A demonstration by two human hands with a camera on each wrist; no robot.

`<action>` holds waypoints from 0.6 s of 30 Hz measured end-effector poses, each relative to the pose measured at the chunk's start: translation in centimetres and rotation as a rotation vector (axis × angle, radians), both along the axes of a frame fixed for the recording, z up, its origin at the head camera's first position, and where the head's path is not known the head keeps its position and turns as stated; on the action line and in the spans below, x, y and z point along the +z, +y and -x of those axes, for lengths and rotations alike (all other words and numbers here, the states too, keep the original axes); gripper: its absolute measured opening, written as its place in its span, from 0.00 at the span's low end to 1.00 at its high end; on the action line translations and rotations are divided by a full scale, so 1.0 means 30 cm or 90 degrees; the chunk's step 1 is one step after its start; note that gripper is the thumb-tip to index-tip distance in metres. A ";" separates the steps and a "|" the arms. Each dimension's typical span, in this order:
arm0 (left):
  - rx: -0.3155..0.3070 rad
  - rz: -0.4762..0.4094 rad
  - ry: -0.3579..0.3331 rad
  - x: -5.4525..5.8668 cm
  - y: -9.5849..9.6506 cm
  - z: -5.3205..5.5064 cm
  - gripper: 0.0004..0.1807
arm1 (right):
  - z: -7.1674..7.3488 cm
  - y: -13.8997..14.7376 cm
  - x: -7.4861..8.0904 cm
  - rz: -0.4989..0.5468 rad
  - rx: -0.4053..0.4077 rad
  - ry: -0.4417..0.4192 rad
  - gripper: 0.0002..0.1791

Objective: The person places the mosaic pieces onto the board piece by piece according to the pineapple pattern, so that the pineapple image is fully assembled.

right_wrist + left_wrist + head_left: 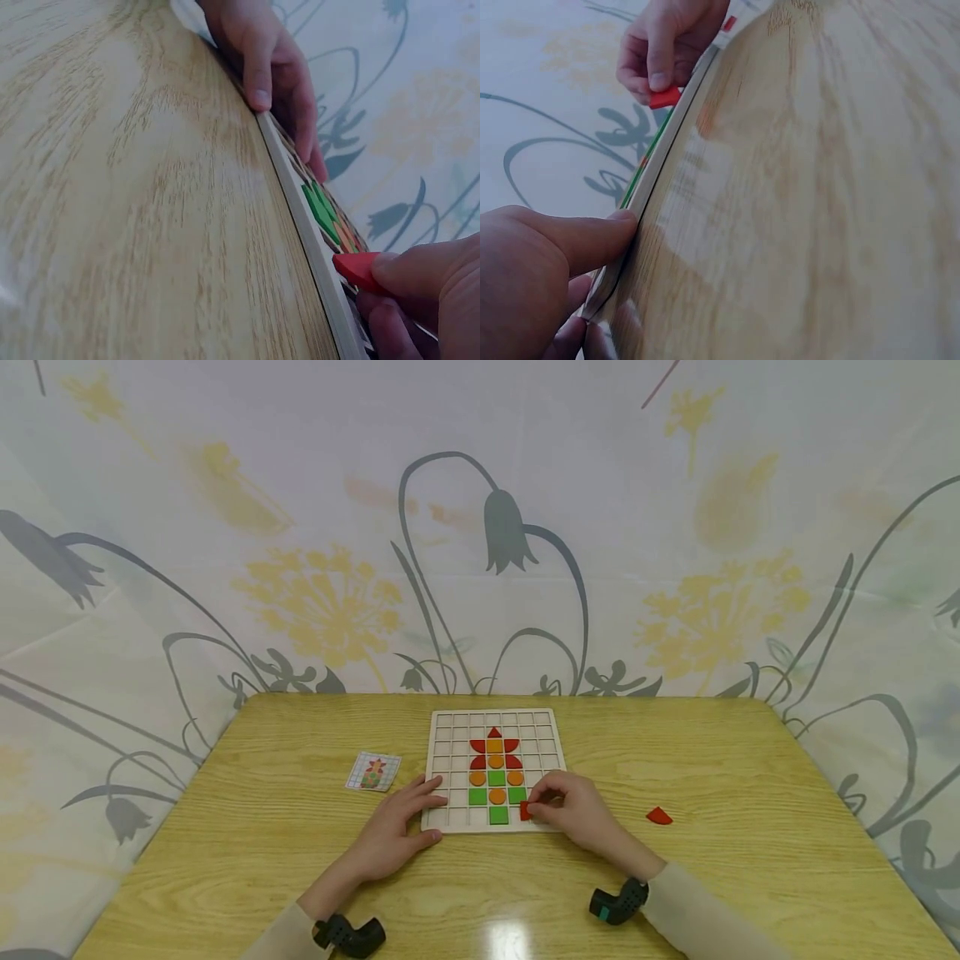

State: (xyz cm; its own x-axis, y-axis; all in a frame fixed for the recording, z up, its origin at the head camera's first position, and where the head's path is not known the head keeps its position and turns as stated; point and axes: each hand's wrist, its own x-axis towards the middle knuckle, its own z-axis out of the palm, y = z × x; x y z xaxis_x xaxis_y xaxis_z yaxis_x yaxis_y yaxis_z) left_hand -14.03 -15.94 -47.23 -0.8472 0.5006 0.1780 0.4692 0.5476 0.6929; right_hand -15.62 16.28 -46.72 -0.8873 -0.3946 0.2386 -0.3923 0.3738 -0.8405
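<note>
A white grid board lies on the table with red, orange and green flat pieces set in its cells. My right hand pinches a red piece between thumb and fingers, over the board's near right part beside the lowest green square. The right wrist view shows this red piece with a curved side, tilted above the frame. My left hand rests on the board's left side, fingers extended over the cells. Its thumb touches the near edge in the left wrist view.
A small picture card with a coloured figure on a grid lies left of the board. Another red quarter-round piece lies on the wooden table to the right. A patterned cloth hangs behind the table.
</note>
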 end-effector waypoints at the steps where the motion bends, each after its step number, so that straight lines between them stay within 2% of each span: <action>1: 0.000 0.000 0.001 0.000 -0.001 -0.001 0.23 | -0.001 -0.001 -0.002 -0.001 0.000 0.001 0.02; 10: 0.001 0.006 0.007 -0.011 -0.003 0.004 0.23 | 0.002 -0.017 -0.016 -0.034 0.004 0.025 0.04; 18: 0.007 0.009 0.000 -0.012 0.000 0.008 0.23 | -0.002 -0.019 -0.016 -0.034 0.021 0.031 0.03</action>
